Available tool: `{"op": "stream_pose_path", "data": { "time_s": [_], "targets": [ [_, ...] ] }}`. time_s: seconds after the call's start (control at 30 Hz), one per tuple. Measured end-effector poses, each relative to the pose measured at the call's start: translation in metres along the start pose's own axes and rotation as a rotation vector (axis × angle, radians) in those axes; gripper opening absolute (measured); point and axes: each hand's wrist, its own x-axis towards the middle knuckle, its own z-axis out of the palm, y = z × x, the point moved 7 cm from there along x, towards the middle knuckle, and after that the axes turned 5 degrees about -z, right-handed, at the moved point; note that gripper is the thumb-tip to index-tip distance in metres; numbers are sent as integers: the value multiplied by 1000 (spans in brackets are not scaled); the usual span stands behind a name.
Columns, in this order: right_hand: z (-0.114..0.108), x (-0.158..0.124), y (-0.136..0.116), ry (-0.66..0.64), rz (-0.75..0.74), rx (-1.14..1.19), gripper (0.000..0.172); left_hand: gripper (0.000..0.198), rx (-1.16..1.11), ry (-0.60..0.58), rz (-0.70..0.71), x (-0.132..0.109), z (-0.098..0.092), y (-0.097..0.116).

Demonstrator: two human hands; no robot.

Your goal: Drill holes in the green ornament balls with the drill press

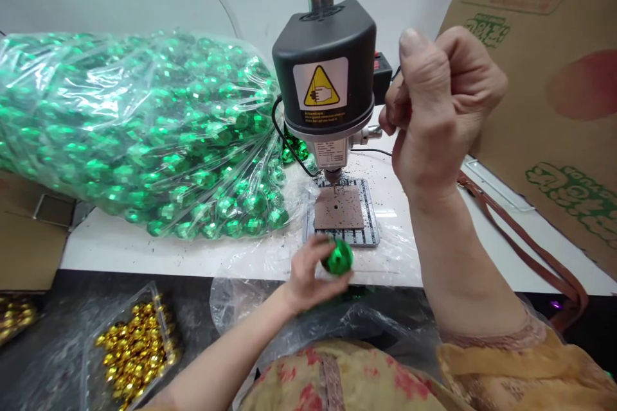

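Observation:
My left hand [313, 276] grips a shiny green faceted ball [340, 257], with a dark hole in its side, just in front of the drill press base [371, 231]. Motion blurs the fingers a little. Raised at the right of the black drill press head [324, 70], my right hand [438, 103] is closed around its lever; a metal hub [370, 134] shows beside the fingertips, the rest being hidden. Below the chuck [333, 175] a thin bit points down at a brown square plate [339, 207] with a hole. Dark shavings lie around it.
A large clear bag of green balls [144, 135] fills the left of the white table [144, 250]. At lower left stands a clear tray [89, 359] of gold beads. A cardboard box [554, 96] and a brown strap [520, 241] are at the right. Plastic film [231, 302] hangs over the front edge.

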Motion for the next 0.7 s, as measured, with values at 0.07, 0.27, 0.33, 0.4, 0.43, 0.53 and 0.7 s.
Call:
{"op": "stream_pose_path", "data": {
  "time_s": [0.07, 0.27, 0.33, 0.4, 0.43, 0.53, 0.7],
  "targets": [
    [0, -2, 0, -5, -16, -9, 51, 43, 92, -178, 269, -37, 1, 26],
    [1, -4, -1, 23, -46, 26, 48, 41, 167, -564, 327, -104, 5, 26],
    [0, -4, 0, 33, -30, 46, 45, 34, 37, -399, 183, -81, -13, 9],
    [-1, -4, -1, 37, -37, 66, 44, 25, -12, -176, -65, -39, -32, -27],
    [-1, -4, -1, 40, -43, 78, 44, 19, 11, -72, -210, -15, -39, -49],
    [-2, -4, -1, 54, -42, 99, 42, 15, 13, 87, -503, 60, -42, -114],
    [-3, -7, -3, 47, -26, 65, 41, 3, -261, 125, -692, 144, 5, -191]
  ]
}}
